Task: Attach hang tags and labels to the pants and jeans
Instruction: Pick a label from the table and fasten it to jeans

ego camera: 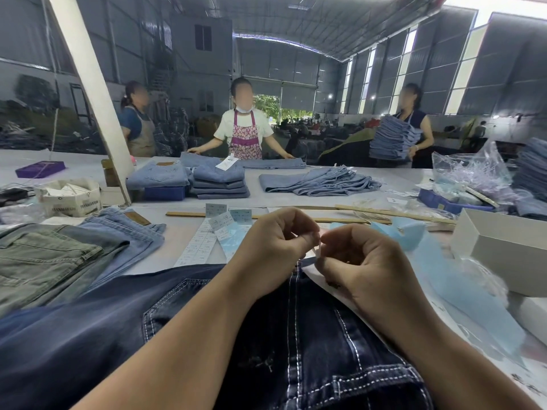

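Dark navy jeans [124, 329] with white stitching lie flat in front of me on the table. Above their top edge my left hand [275, 250] and my right hand [364, 261] meet fingertip to fingertip, both pinching a small white tag piece [318, 250]. A white paper hang tag [318, 279] lies under my right hand on the jeans. Strips of printed white labels [198, 245] and pale blue tags [233, 241] rest on the table just beyond my left hand.
Folded olive and light blue pants [59, 255] sit at left. A white box [509, 247] and blue plastic bags [461, 279] are at right. Stacks of light jeans [219, 182] lie across the table, where three people stand. A slanted white post [91, 84] rises at left.
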Demonstrator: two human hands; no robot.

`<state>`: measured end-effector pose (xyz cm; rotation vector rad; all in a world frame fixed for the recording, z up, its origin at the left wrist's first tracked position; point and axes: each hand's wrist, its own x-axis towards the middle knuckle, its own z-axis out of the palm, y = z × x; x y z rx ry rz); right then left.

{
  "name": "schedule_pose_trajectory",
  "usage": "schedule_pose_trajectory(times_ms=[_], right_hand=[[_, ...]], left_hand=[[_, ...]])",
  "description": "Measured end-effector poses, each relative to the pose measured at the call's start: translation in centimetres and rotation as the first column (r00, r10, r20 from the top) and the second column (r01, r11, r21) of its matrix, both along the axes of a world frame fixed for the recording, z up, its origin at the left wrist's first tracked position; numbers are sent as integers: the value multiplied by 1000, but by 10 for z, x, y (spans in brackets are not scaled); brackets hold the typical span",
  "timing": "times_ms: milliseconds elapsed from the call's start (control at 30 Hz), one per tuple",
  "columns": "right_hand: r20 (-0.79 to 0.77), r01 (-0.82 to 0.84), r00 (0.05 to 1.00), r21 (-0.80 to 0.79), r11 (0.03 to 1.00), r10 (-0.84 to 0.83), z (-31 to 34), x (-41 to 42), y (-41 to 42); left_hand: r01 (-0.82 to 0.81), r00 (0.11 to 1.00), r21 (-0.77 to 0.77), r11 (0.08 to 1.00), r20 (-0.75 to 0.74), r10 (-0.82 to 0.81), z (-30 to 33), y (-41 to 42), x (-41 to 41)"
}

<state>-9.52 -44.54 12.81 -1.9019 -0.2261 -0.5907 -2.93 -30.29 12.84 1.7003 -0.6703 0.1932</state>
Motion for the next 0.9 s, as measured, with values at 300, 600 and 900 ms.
schedule_pose_trajectory(times_ms=[300, 600, 900], right_hand=[[-42, 18, 999, 59, 998, -16, -1, 5, 1], [-43, -40, 998, 184, 982, 49, -2, 5, -4], [11, -78, 997, 233, 969, 77, -2, 3, -7]], left_hand=[[42, 999, 11, 999, -15, -42, -1, 0, 0], [14, 999, -32, 999, -39, -15, 2, 0, -3], [3, 999, -50, 999, -40, -5, 4, 1, -5]])
